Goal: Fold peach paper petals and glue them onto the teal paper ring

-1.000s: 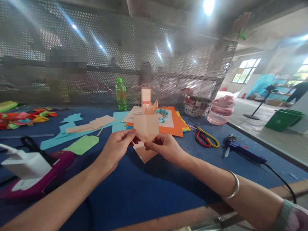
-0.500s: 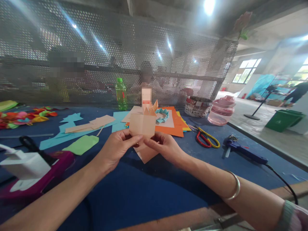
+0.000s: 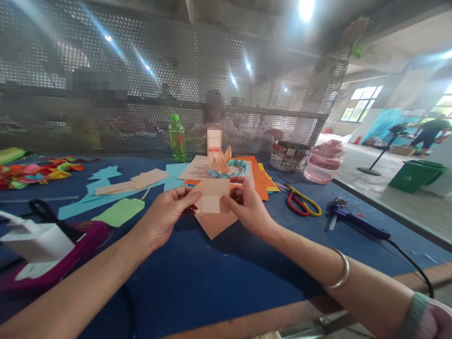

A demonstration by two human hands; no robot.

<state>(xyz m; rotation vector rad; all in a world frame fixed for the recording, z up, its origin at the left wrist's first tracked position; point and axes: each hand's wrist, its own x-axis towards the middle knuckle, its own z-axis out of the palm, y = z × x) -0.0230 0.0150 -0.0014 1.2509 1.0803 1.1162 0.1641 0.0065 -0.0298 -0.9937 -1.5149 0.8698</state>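
Between both hands is a small creased square of peach paper (image 3: pixel 213 200). My left hand (image 3: pixel 173 209) pinches its left edge, and my right hand (image 3: pixel 247 205) grips the right edge between thumb and fingers. Below it, a larger peach sheet (image 3: pixel 213 227) lies on the blue table with one corner pointing toward me. Just beyond the hands stands a folded paper piece with orange points (image 3: pixel 221 164) and a teal zigzag ring (image 3: pixel 238 167). Under that piece are stacked orange sheets (image 3: pixel 260 179).
Scissors (image 3: pixel 302 202) and a blue glue gun (image 3: pixel 360 223) lie at right, near a woven basket (image 3: pixel 289 156) and a pink jug (image 3: pixel 324 162). A green bottle (image 3: pixel 177 139) stands behind. At left are paper scraps (image 3: pixel 120 213) and a purple power strip (image 3: pixel 88 242) with a white plug.
The peach square has come down and tipped flatter. My right hand has shifted from its bottom edge up to its right side. More of the teal ring shows.
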